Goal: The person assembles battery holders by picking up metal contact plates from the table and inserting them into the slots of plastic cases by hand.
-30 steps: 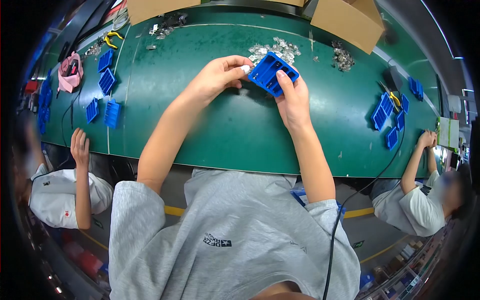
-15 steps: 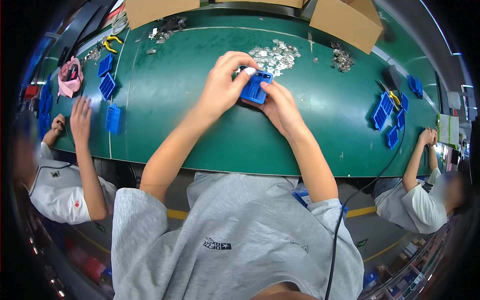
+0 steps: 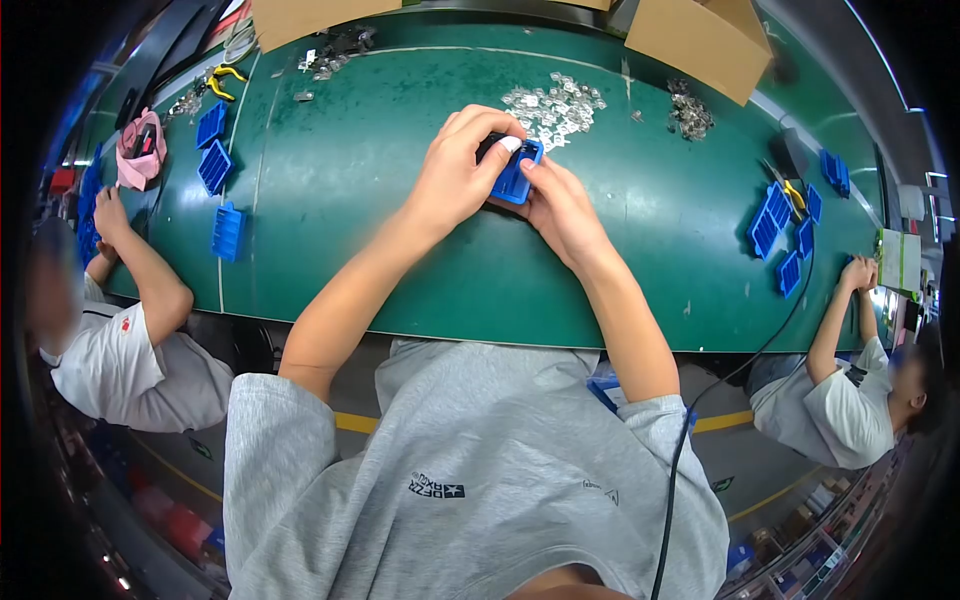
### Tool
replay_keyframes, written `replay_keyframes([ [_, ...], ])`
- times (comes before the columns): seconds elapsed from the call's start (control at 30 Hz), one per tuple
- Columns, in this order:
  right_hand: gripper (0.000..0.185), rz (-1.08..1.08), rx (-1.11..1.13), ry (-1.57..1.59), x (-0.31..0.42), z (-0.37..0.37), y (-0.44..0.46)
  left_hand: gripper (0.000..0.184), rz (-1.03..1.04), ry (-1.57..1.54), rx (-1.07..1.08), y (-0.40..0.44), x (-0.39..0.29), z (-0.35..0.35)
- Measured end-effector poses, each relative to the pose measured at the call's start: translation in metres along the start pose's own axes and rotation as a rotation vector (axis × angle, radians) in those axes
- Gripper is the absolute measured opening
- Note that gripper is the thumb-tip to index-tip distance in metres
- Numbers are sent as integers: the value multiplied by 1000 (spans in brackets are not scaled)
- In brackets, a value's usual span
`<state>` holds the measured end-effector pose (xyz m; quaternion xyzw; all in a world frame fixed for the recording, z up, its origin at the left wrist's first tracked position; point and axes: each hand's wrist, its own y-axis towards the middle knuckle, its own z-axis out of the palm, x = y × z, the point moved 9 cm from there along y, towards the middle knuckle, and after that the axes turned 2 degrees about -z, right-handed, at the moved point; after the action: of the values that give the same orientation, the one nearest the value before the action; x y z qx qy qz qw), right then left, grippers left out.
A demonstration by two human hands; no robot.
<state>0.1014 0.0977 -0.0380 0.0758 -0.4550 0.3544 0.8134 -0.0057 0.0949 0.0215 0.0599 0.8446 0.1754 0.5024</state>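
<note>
A small blue plastic compartment tray (image 3: 513, 188) is held between my hands, tilted above the green table. My right hand (image 3: 565, 210) wraps round its right side from below, with the thumb pressed on the inner edge. Curled over the upper left of the tray is my left hand (image 3: 460, 170), its white-covered thumb tip pressing by the rim. The fingers hide that corner, and any small part in them cannot be made out. Just beyond my hands lies a spread pile of small clear and metallic pieces (image 3: 555, 108).
More blue trays (image 3: 228, 232) lie at the left, and others (image 3: 768, 220) at the right beside yellow-handled pliers (image 3: 795, 195). A second pile of small parts (image 3: 690, 112) sits near a cardboard box (image 3: 700, 45). Co-workers sit on both sides. A black cable (image 3: 740, 360) crosses the right table edge.
My hands stay on the blue tray, with the left fingers and thumb shifted slightly across its top. The co-worker at the left has drawn a raised hand back toward the pink bag.
</note>
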Motion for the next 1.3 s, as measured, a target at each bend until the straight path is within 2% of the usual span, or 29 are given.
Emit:
replay_keyframes([
  [0.37, 37, -29, -15, -86, -5, -3, 0, 15, 61, 144, 8, -2, -5, 4],
  [0.43, 36, -55, -74, -97, -1, -9, 1, 16, 52, 134, -16, 0, -5, 0],
  [0.57, 36, -43, -125, -37, 4, -14, -1, 21, -45, 8, 103, 2, 14, 6],
  [0.77, 32, -167, -201, -210, 9, -26, 0, 19, -20, -91, 93, -2, 1, 7],
  [0.87, 29, -204, -182, -255, 15, -21, -4, 17, 90, -163, 73, -3, -7, 5],
  [1.07, 27, -212, -132, -187, 14, -17, -2, 16, 127, -169, 85, -2, -13, -1],
  [1.17, 26, -226, -113, -190, 12, -23, 1, 16, 74, -197, 59, -2, -13, -1],
  [1.3, 27, -225, -149, -208, 13, -24, 1, 16, 91, -234, 33, -3, -12, -1],
])
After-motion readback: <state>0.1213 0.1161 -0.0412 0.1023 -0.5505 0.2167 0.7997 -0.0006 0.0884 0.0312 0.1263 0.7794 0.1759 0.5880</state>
